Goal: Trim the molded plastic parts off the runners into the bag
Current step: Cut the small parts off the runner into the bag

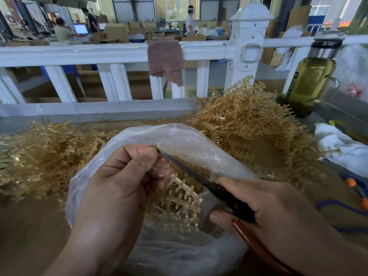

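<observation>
Table (29,226) is carrying left runner heap (39,156), right runner heap (249,124), bag (179,136), bottle (310,80); white railing (79,54) is bordering it. Left hand (119,186) fingers are pinching a runner (185,194); right hand (278,212) fingers are clamping scissors (199,176).

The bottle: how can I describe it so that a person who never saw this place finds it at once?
Follow the white railing across the scene to its thick post. Right of that post, just beyond the right heap of tan runners, stands the bottle. Alone among its neighbours it is clear glass, with olive-green liquid, a steel neck and a side handle.
</observation>
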Available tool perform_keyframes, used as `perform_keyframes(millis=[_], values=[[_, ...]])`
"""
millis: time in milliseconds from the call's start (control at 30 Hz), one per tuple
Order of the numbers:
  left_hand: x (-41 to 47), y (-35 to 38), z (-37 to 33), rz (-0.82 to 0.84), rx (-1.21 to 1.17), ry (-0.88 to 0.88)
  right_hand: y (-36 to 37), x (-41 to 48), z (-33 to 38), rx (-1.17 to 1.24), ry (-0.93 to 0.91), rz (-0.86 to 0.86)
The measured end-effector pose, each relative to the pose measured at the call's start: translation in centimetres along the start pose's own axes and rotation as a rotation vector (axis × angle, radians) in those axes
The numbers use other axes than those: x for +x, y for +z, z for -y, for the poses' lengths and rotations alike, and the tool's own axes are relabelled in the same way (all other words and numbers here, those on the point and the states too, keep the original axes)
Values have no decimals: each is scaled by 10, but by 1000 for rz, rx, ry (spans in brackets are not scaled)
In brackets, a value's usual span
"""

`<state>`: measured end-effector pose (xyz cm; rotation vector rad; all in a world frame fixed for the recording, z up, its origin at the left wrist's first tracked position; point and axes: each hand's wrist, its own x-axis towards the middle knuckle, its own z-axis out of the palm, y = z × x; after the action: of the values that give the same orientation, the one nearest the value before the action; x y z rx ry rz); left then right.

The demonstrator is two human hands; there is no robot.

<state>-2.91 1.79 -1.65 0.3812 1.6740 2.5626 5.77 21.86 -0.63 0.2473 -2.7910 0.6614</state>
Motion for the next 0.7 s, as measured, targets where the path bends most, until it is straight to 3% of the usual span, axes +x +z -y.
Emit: perform_keyframes(millis=[700], values=[[-3,6,2,7,1,-22,-4,0,4,-17,40,24]])
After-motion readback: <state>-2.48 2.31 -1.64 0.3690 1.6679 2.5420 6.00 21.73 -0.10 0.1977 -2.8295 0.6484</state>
